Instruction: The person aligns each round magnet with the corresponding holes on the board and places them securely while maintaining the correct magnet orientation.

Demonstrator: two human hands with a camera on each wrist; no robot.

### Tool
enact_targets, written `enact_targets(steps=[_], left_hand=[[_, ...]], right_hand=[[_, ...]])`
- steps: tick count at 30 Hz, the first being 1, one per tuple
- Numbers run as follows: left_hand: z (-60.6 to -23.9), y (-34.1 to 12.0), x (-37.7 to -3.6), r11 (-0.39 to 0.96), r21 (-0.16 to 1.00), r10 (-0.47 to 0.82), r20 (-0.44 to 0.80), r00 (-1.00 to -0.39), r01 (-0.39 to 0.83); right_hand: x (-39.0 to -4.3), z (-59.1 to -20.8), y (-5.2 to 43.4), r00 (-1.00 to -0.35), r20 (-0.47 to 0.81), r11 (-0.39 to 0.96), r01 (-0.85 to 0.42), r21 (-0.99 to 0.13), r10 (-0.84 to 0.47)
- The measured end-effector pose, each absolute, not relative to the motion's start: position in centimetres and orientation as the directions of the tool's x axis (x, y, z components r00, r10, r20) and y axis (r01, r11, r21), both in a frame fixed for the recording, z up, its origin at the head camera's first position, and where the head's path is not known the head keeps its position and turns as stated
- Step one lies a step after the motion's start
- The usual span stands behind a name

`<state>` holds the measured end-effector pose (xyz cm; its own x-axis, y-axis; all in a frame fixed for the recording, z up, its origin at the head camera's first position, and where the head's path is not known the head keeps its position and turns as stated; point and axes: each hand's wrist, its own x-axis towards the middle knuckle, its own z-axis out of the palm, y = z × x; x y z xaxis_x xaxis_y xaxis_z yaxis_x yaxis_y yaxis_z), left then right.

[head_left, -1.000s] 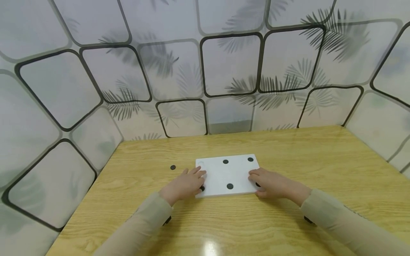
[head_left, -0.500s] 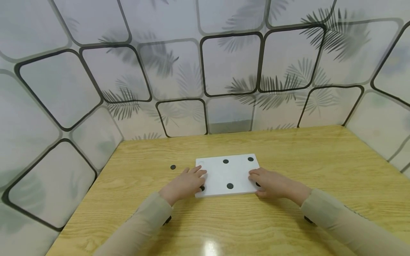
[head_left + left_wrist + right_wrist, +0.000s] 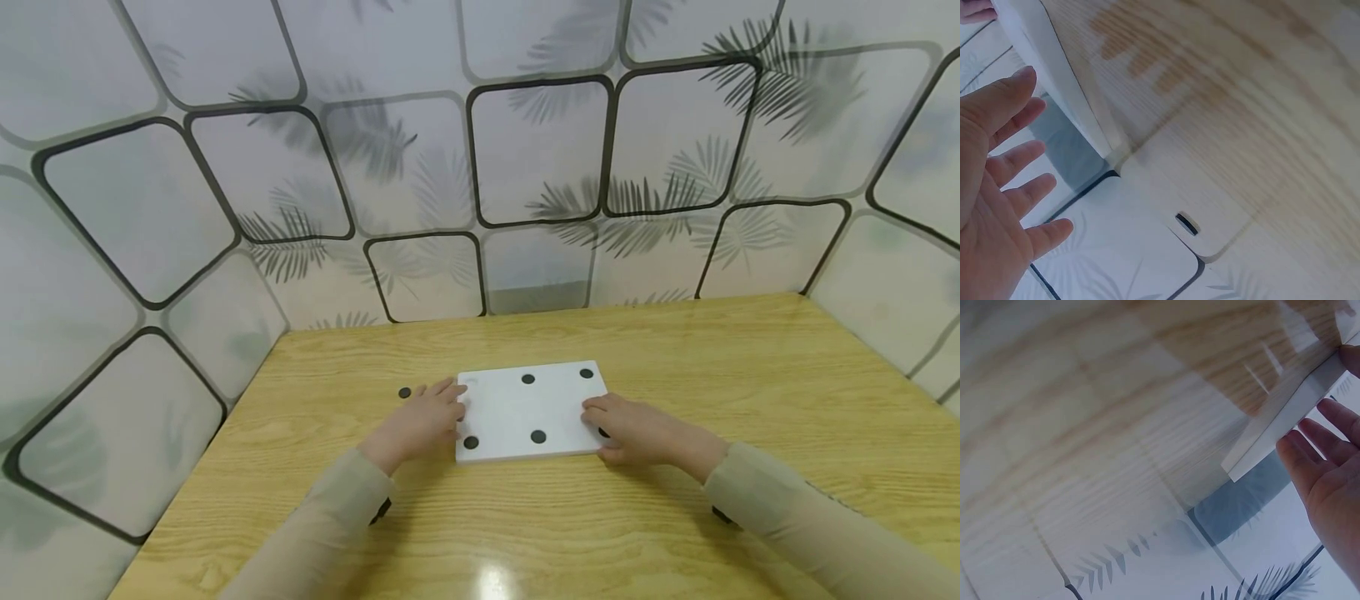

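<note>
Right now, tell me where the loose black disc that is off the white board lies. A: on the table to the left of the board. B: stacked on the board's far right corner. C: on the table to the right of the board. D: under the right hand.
A: the loose black disc lies on the wooden table left of the white board, just beyond the left hand.
</note>
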<state>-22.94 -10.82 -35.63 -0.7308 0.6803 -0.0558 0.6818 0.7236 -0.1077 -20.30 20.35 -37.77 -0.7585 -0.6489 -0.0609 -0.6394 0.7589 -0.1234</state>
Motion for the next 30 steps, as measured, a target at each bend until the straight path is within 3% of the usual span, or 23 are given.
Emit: enact_targets(steps=[8,30], left_hand=[[-35.9,-12.7,-23.9,0.794,-0.006,0.607,-0.019,-0.794,0.608],[-36.0,-15.2,-25.7,0.851,0.002,0.525,-0.017,-0.851,0.525]], right_hand=[[-20.2,-37.6,20.2,-0.765,-0.074,0.767,-0.630,-0.124,-0.640],[-20.2,-37.6,20.3,-0.766,-0.069,0.767,-0.629,-0.125,-0.639]])
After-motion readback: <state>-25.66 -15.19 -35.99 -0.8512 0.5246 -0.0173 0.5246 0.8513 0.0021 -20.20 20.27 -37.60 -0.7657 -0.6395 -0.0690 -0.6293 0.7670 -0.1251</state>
